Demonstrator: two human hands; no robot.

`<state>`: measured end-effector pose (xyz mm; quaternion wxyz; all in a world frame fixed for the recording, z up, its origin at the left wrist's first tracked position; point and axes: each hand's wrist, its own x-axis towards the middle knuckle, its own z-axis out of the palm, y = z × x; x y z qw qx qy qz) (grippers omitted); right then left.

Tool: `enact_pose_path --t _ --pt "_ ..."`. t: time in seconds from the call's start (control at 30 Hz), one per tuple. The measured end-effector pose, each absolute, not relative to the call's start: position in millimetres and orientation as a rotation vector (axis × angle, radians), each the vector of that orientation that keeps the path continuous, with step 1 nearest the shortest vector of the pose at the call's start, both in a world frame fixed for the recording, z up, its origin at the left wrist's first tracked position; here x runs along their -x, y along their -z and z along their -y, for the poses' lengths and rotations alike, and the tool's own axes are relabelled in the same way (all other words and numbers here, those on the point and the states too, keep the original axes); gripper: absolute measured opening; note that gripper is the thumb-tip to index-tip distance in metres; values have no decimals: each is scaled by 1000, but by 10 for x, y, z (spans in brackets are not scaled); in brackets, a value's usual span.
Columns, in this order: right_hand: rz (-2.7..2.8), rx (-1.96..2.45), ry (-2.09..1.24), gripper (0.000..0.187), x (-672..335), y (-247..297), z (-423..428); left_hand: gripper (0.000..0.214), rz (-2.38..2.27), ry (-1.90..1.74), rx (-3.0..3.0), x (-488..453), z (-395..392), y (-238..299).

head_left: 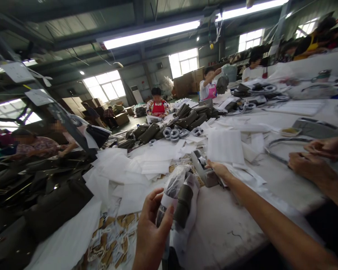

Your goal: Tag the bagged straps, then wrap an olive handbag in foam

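My left hand (154, 225) is closed round a bundle (183, 202) at the front of the table. The bundle is dark olive material, partly covered by clear plastic and white foam wrap, with a white band across it. My right hand (220, 171) reaches to a grey tape dispenser (210, 178) just beyond the bundle. Its fingers are pinched at the tape (202, 160); the tape's free end is too small to make out. White foam sheets (225, 146) lie behind the dispenser.
Brown tags with white strings (109, 240) are strewn at the front left. Dark olive bags (53, 202) are heaped at the left; more bags (186, 118) lie farther back. A co-worker's hands (312, 161) work at the right beside another grey dispenser (318, 127). Other people sit around.
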<state>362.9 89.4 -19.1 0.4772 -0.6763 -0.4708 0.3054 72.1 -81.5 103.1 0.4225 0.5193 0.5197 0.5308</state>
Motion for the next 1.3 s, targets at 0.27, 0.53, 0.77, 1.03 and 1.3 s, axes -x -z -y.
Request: enact_pose_path --t 0.27,0.53,0.77,1.03,1.3 --pt "938 1414 -951 44 -3691 222 -450 53 -1301 -1336 -1300 -711 799 -978" --pt "680 1403 -1044 47 -3557 741 -271 50 -1300 -1370 -1306 -734 812 -989" --pt "676 1463 -956 41 -3507 718 -277 46 -1278 -1397 -1305 -706 833 -955" --pt "1131 1155 -944 34 -2967 -197 520 40 -1248 -1374 -1440 -677 792 -879" --pt "1378 929 -1145 33 -2391 -893 781 39 -1263 -1419 -1536 -750 800 -837"
